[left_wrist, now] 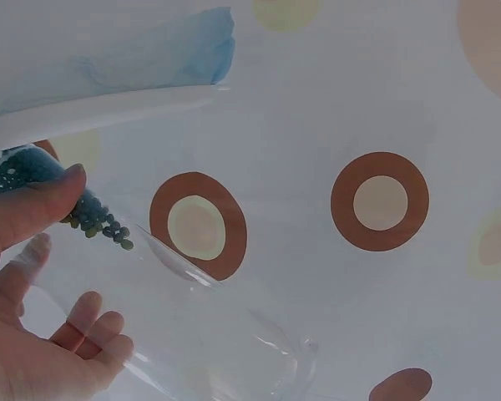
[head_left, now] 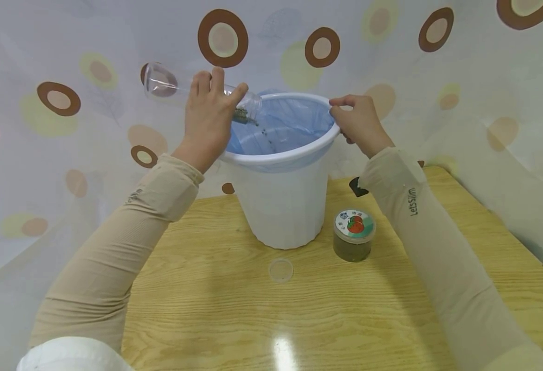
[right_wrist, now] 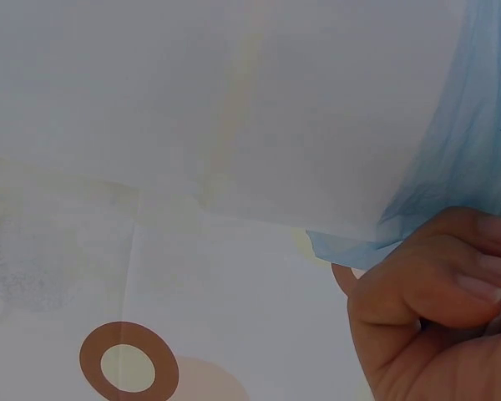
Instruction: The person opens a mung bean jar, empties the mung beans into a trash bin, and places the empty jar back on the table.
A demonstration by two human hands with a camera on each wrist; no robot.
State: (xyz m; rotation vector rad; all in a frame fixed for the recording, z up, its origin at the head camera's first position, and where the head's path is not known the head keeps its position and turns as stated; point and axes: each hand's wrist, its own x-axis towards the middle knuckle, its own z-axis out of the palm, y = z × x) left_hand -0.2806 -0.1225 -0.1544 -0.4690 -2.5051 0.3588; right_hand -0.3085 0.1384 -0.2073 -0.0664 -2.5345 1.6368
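A white plastic bin (head_left: 284, 206) lined with a blue bag (head_left: 290, 123) stands on the wooden table (head_left: 345, 309). My left hand (head_left: 210, 116) grips a clear jar (head_left: 164, 82) tipped over the bin's left rim, its mouth pointing down into the bag. Small dark green beans (left_wrist: 92, 219) gather at the jar's mouth (head_left: 248, 111) and some lie inside the bag. My right hand (head_left: 357, 121) pinches the bin's right rim (head_left: 331, 105). In the right wrist view the fingers (right_wrist: 451, 284) curl round the rim and the blue bag (right_wrist: 476, 159).
A second jar (head_left: 354, 234) of dark beans with a labelled lid stands right of the bin. A clear round lid (head_left: 281, 270) lies on the table in front of the bin. A curtain with brown rings (head_left: 222, 37) hangs behind.
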